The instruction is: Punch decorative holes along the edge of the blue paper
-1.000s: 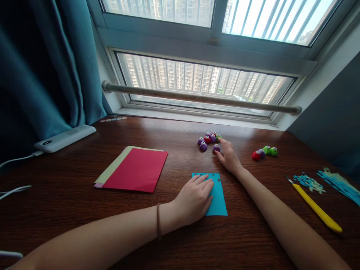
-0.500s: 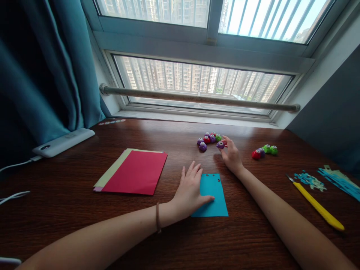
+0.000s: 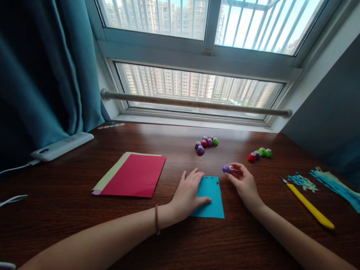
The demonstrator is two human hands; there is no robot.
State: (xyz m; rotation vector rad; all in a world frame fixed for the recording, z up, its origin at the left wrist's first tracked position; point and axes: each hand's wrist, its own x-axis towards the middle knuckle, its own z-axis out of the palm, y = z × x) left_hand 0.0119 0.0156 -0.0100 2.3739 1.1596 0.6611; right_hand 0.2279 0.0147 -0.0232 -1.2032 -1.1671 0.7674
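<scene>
My left hand [image 3: 189, 195] lies flat, fingers spread, on the left part of a blue sheet of paper [image 3: 212, 202]. Small punched holes run along the sheet's top edge and at its upper right. My right hand [image 3: 245, 183] pinches a small purple craft punch [image 3: 226, 168] between thumb and fingers, just above the table and right of the sheet's top corner. Several more punches in purple, red and green [image 3: 204, 143] stand in a cluster farther back. A second group, with a red punch [image 3: 251, 157] at its near end, stands to the right.
A stack of coloured paper with a red sheet [image 3: 135, 175] on top lies left. On the right are a yellow craft knife [image 3: 312, 206], blue and pale paper bits [image 3: 302, 182] and paper strips [image 3: 334, 185]. A white power bank [image 3: 63, 145] with a cable sits by the curtain [image 3: 81, 75].
My right hand has drawn back from the rear cluster toward me and right, bringing the purple craft punch beside the blue paper. My left hand still rests on the sheet.
</scene>
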